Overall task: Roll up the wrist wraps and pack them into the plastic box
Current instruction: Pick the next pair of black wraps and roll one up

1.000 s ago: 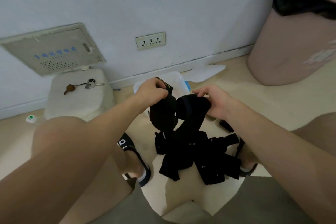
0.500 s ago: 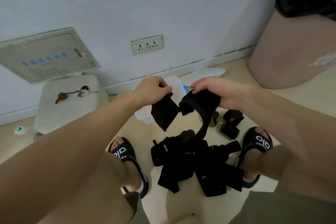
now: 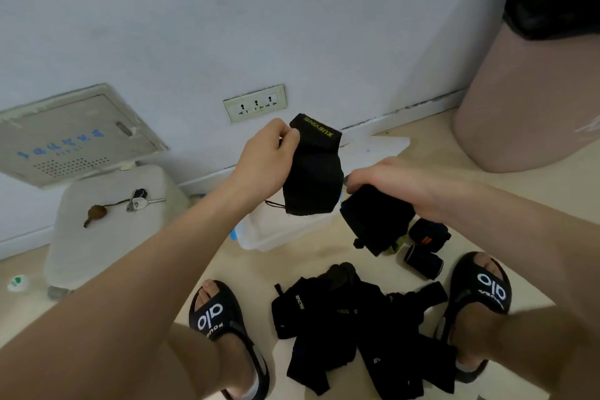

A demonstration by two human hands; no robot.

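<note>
Fingers [image 3: 285, 136] of both hands grip wrist wrap [image 3: 311, 178]

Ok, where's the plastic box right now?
In the head view, the plastic box sits on the floor by the wall, centre frame, below the held wrist wrap, left of the rolled wraps.

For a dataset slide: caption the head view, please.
Both hands, left and right, hold a black wrist wrap above the plastic box, unrolled wraps piled between the feet.

Soft, even indoor light with a cool bluish cast falls on the wall [image 3: 292, 26], shadows stay faint, the black fabric loses detail, and the wide-angle view bends the edges and slightly blurs the near forearms.
</note>
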